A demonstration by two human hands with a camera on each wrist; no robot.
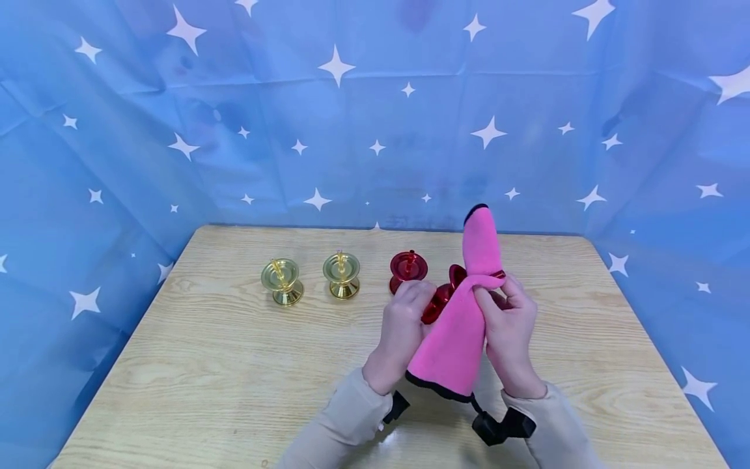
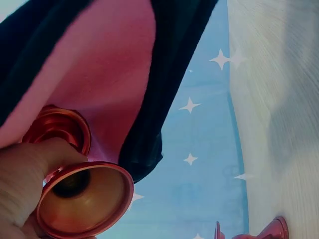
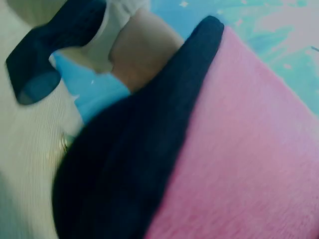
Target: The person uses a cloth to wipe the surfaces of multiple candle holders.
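Observation:
In the head view my left hand (image 1: 401, 329) grips a red metal candle holder (image 1: 441, 301) by its base, tilted over to the right. Its hollow underside (image 2: 84, 201) faces the left wrist camera, with the thumb across the stem. My right hand (image 1: 511, 319) pinches a pink cloth (image 1: 451, 339) with black edging round the thin upright at the holder's upper end, whose red tip shows above the fingers. The cloth drapes down between both hands and hides part of the holder. In the right wrist view the cloth (image 3: 249, 139) covers the right fingers.
A second red candle holder (image 1: 409, 266) stands upright just behind my left hand. Two gold candle holders (image 1: 282, 280) stand to the left on the wooden table (image 1: 205, 365). A blue star-patterned curtain (image 1: 375, 111) rises behind the table's back edge.

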